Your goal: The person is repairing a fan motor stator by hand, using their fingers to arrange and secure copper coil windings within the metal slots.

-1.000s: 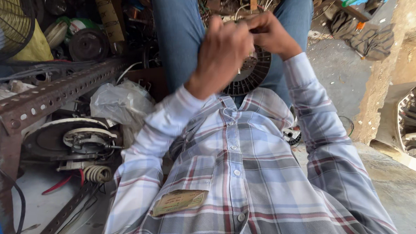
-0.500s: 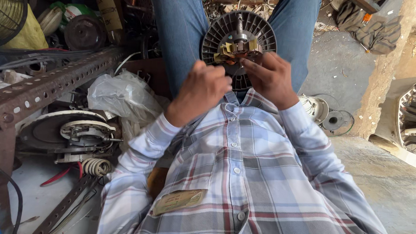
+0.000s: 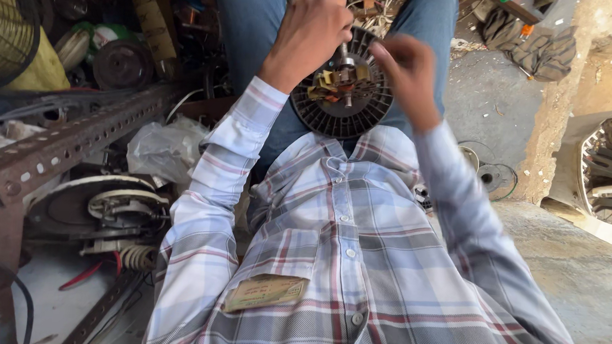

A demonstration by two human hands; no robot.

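Since half a second ago your left hand (image 3: 312, 31) has risen from the lap to the top centre of the frame, and your right hand (image 3: 407, 76) has drifted right and blurred with motion, so the fan motor (image 3: 344, 90) lies more exposed than before. That motor sits in your lap between your jeans-clad thighs, just above the middle of the frame: a round black casing with ribbed cooling fins around the rim, coppery windings and yellowish insulation at its core, and a bare metal shaft (image 3: 345, 55) standing up from the centre. Your left hand is curled into a tight fist over the upper rim, fingers closed around something at the shaft's top that you hide from view; what it grips cannot be told. Your right hand hovers just right of the shaft, fingers loosely bent and narrow, holding nothing visible. At left, a rusty perforated angle-iron frame (image 3: 77, 139) crosses the picture, with a crumpled clear plastic bag (image 3: 164, 149) beside it, its contents unclear. Below sits a second stripped motor (image 3: 101, 210) with a copper coil. A wire fan guard (image 3: 6, 24) fills the upper left corner.
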